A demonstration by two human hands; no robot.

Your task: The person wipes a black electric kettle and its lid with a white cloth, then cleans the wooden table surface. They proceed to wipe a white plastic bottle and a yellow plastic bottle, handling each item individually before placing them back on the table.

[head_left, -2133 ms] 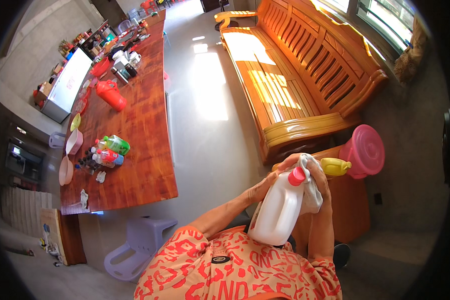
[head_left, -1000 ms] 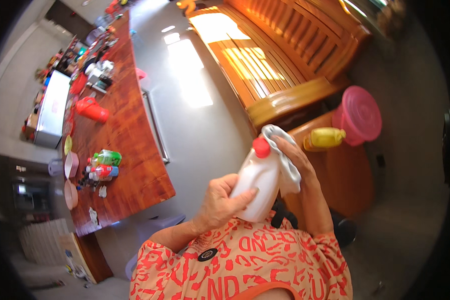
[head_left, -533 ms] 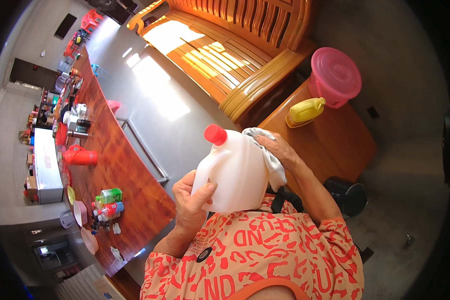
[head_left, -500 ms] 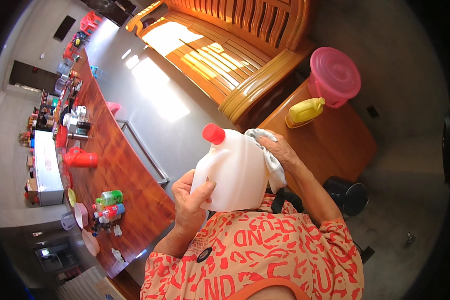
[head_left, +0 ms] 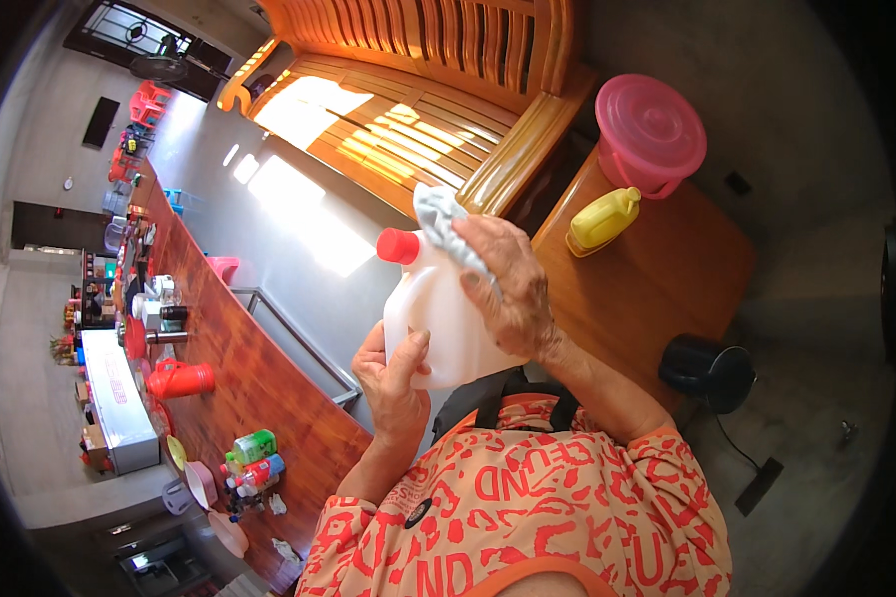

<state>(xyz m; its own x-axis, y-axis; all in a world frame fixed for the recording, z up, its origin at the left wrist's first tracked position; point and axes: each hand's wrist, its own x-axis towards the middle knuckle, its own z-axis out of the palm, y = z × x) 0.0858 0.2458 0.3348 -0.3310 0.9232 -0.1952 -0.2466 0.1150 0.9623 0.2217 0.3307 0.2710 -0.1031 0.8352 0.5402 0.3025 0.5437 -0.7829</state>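
A white translucent plastic jug (head_left: 448, 338) with a red screw cap (head_left: 397, 246) is held up before my chest. Through its handle my left hand (head_left: 393, 373) is wrapped, with the thumb toward me. My right hand (head_left: 513, 284) grips a pale cloth (head_left: 438, 217) and presses it to the jug's upper right side near the cap. Part of the cloth sticks out beyond my fingers. The jug's far side and base are hidden.
At right, a small wooden table (head_left: 657, 269) bears a lidded pink bucket (head_left: 652, 134) and a yellow bottle (head_left: 604, 221). A wooden bench (head_left: 408, 119) stands ahead. The long reddish table (head_left: 239, 358) at left carries a red flask (head_left: 181, 379) and several bottles. A black bin-like object (head_left: 707, 373) stands lower right.
My right hand with the cloth has moved from the jug's right side up and left, across its shoulder toward the cap. The view has shifted slightly; my left hand keeps its hold.
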